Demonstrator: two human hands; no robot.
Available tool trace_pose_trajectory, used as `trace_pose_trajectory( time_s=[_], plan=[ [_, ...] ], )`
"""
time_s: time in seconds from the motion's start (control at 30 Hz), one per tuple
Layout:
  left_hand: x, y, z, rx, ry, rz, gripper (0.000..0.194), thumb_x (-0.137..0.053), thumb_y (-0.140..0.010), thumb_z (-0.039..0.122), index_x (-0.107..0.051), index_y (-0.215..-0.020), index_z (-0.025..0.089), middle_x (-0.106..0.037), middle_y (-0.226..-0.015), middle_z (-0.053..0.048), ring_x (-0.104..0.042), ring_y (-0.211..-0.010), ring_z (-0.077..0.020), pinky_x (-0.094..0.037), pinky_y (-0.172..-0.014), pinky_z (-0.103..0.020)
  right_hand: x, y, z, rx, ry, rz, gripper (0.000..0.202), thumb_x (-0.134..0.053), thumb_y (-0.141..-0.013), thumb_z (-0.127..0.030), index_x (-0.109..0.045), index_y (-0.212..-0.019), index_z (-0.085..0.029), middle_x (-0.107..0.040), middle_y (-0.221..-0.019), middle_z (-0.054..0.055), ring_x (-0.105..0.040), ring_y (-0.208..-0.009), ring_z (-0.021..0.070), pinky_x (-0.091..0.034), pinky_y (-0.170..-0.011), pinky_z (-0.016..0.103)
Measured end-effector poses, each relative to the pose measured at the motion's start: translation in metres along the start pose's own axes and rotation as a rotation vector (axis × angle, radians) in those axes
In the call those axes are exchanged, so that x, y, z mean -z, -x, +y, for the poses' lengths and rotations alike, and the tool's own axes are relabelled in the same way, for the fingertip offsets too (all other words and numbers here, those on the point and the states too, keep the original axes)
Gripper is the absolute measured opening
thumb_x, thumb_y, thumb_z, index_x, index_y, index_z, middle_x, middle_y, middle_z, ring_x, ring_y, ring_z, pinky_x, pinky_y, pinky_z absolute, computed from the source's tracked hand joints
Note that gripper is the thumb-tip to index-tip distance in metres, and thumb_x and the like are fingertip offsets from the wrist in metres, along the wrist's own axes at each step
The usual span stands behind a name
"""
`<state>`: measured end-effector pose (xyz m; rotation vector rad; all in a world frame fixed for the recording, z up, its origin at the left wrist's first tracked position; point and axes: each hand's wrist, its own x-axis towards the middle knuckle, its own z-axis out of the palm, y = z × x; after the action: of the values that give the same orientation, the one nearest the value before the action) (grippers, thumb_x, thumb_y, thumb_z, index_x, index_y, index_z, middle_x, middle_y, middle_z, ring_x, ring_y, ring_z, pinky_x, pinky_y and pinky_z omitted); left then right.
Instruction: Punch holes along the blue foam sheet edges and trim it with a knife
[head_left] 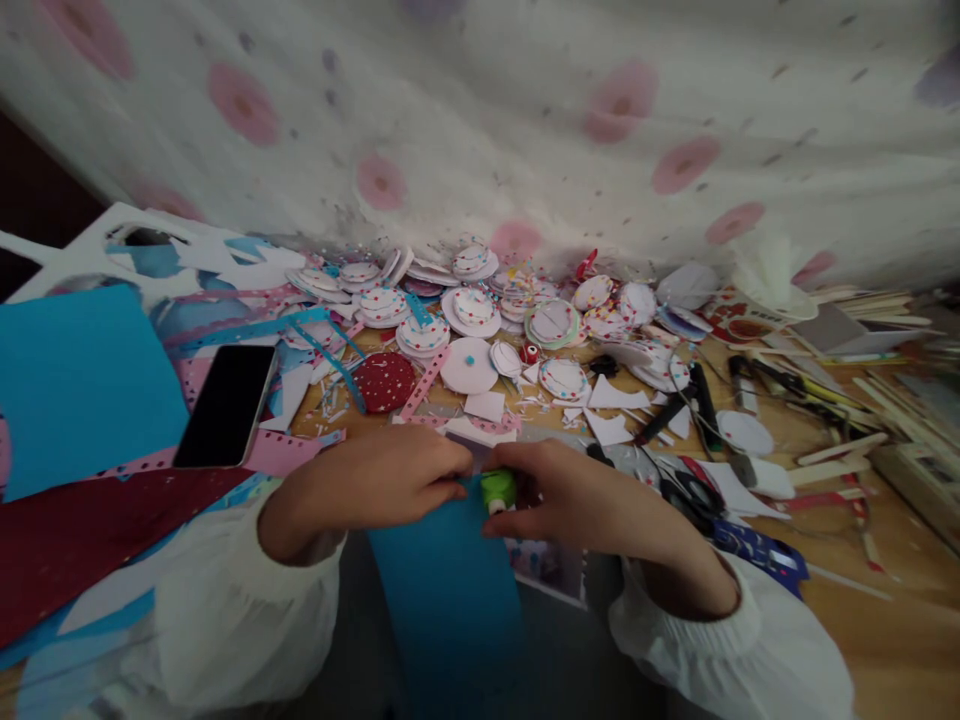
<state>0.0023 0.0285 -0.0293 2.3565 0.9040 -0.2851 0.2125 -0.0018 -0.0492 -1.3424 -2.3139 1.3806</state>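
Note:
A long blue paper strip hangs over the table's front edge, low in the middle. My left hand pinches its upper end between thumb and fingers. Right beside it, my right hand is closed around a small bright green object with a pale tip, near the strip's top right corner. What the green object is cannot be made out. Part of a printed sheet shows beneath my right hand.
White paper discs with coloured dots lie behind my hands. A phone, blue paper and dark red paper are on the left. Black scissors, pens, wooden sticks and a patterned cup are on the right.

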Motion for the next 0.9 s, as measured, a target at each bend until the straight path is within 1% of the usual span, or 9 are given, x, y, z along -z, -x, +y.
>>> trace_pose_trajectory(
  time_s=[0.2, 0.37, 0.5, 0.6, 0.73, 0.83, 0.9],
  plan=[
    [0.002, -0.0011, 0.0027, 0.005, 0.018, -0.007, 0.015, -0.052, -0.09, 0.026, -0.065, -0.089, 0.019, -0.068, -0.084, -0.003, -0.063, -0.077, -0.0193, -0.037, -0.063, -0.026, 0.0007, -0.0013, -0.0024, 0.044, -0.036, 0.011, 0.028, -0.074, -0.076, -0.03, -0.066, -0.101, -0.02, -0.059, -0.068, -0.004, -0.052, -0.059, 0.0122, -0.038, -0.058, 0.023],
    [0.0027, -0.0018, 0.003, -0.022, 0.005, -0.006, 0.014, -0.052, -0.091, 0.025, -0.064, -0.09, 0.019, -0.068, -0.085, -0.002, -0.063, -0.079, -0.0195, -0.036, -0.064, -0.027, 0.0002, -0.0017, -0.0032, 0.056, -0.045, 0.005, 0.03, -0.074, -0.075, -0.028, -0.067, -0.103, -0.019, -0.061, -0.072, -0.003, -0.052, -0.06, 0.0119, -0.039, -0.057, 0.022],
    [0.0017, -0.0009, 0.0019, -0.02, 0.046, 0.004, 0.01, -0.051, -0.091, 0.024, -0.06, -0.094, 0.019, -0.067, -0.087, -0.002, -0.062, -0.079, -0.0183, -0.037, -0.064, -0.026, 0.0, -0.0022, -0.0029, 0.064, -0.077, -0.011, 0.028, -0.071, -0.078, -0.03, -0.067, -0.104, -0.019, -0.061, -0.071, -0.002, -0.053, -0.061, 0.0122, -0.039, -0.056, 0.022],
    [-0.0002, -0.0006, 0.0006, -0.006, 0.078, 0.015, 0.008, -0.051, -0.09, 0.024, -0.055, -0.094, 0.018, -0.065, -0.089, -0.003, -0.061, -0.08, -0.0186, -0.037, -0.065, -0.026, 0.0004, -0.0028, -0.0012, 0.071, -0.105, 0.003, 0.029, -0.07, -0.079, -0.031, -0.066, -0.105, -0.02, -0.06, -0.072, -0.002, -0.052, -0.063, 0.0123, -0.04, -0.057, 0.022],
    [-0.0006, -0.0006, 0.0002, -0.001, 0.153, 0.04, 0.011, -0.052, -0.088, 0.024, -0.049, -0.098, 0.02, -0.063, -0.087, -0.002, -0.061, -0.077, -0.0178, -0.037, -0.062, -0.026, -0.0015, -0.0046, 0.0023, 0.045, -0.127, 0.0, 0.033, -0.07, -0.078, -0.035, -0.064, -0.106, -0.019, -0.056, -0.069, -0.004, -0.048, -0.059, 0.0109, -0.037, -0.053, 0.021],
    [0.0021, 0.0003, 0.0014, 0.009, 0.197, 0.034, 0.015, -0.052, -0.086, 0.021, -0.047, -0.1, 0.021, -0.062, -0.084, 0.0, -0.06, -0.074, -0.0163, -0.036, -0.061, -0.025, -0.0046, -0.0067, 0.0033, 0.046, -0.157, 0.001, 0.031, -0.071, -0.077, -0.032, -0.064, -0.104, -0.019, -0.051, -0.066, -0.005, -0.044, -0.056, 0.0096, -0.034, -0.051, 0.021],
    [0.0039, 0.0009, 0.0018, 0.013, 0.203, 0.017, 0.014, -0.051, -0.086, 0.019, -0.046, -0.099, 0.02, -0.062, -0.084, 0.0, -0.06, -0.074, -0.0161, -0.036, -0.061, -0.024, -0.0067, -0.0076, 0.0032, 0.041, -0.206, -0.006, 0.031, -0.071, -0.077, -0.03, -0.064, -0.105, -0.018, -0.049, -0.065, -0.006, -0.042, -0.056, 0.0092, -0.033, -0.05, 0.02]
  ],
)
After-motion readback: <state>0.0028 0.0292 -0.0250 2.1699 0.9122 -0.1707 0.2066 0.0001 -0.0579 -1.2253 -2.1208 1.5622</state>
